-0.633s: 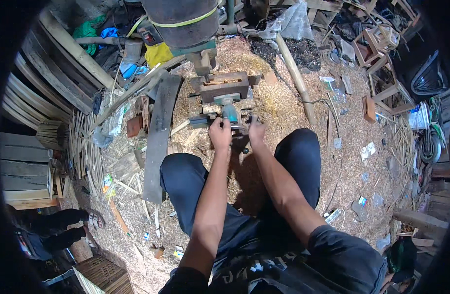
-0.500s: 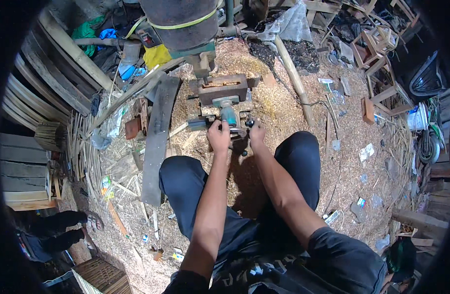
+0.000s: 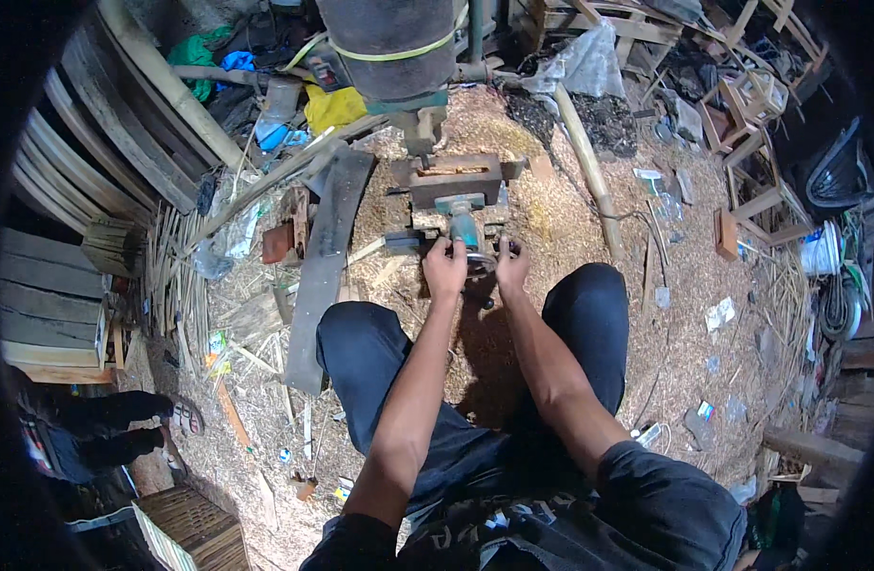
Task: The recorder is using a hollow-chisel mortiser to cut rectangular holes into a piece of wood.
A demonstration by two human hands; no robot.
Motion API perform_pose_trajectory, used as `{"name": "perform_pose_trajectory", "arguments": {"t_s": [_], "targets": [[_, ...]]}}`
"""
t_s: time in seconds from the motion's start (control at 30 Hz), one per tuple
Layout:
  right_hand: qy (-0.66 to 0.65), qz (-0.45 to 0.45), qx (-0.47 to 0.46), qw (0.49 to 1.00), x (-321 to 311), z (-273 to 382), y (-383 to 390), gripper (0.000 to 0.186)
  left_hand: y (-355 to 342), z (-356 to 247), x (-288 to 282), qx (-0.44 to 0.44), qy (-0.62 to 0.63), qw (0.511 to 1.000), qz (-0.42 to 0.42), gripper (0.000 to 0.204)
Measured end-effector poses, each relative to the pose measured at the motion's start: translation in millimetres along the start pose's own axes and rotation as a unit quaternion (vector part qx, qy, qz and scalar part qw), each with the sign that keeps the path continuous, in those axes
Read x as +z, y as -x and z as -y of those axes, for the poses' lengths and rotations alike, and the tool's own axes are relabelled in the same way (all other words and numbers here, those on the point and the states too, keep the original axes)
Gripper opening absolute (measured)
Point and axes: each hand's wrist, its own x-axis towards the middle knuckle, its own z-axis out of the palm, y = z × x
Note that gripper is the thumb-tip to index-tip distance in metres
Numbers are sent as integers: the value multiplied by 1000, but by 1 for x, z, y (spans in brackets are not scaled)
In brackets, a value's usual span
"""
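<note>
A small metal machine (image 3: 453, 181) with a teal part (image 3: 464, 226) stands on the sawdust-covered ground in front of my knees. My left hand (image 3: 445, 267) is closed on the machine's near end, just left of the teal part. On the right side, my right hand (image 3: 510, 265) grips a dark round piece (image 3: 479, 264) that lies between the two hands. What each hand grips is mostly hidden by the fingers. I am squatting, with my dark-trousered knees on either side of my forearms.
A long dark plank (image 3: 323, 257) lies to the left. A big dark drum (image 3: 391, 43) stands behind the machine. A bamboo pole (image 3: 585, 162) and wooden frames (image 3: 742, 124) lie to the right. Stacked boards (image 3: 47, 295) are at the left. Another person's legs (image 3: 113, 428) show at lower left.
Both hands stay at the machine's near end. The view has shifted slightly; my right hand has closed in a little toward the left one.
</note>
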Motion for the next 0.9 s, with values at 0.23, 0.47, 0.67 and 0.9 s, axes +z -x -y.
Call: {"name": "perform_pose_trajectory", "arguments": {"t_s": [0.23, 0.47, 0.67, 0.9], "targets": [[84, -23, 138, 987, 1, -17, -7, 58, 4, -3, 1, -7, -17, 1000, -11, 31], [65, -37, 77, 994, -17, 24, 12, 46, 2, 0, 5, 23, -11, 999, -37, 29], [166, 6, -203, 965, -16, 33, 18, 34, 2, 2, 6, 35, 19, 998, -41, 29], [40, 28, 123, 991, -11, 10, 1, 37, 1, -1, 5, 58, 25, 997, -43, 29]]}}
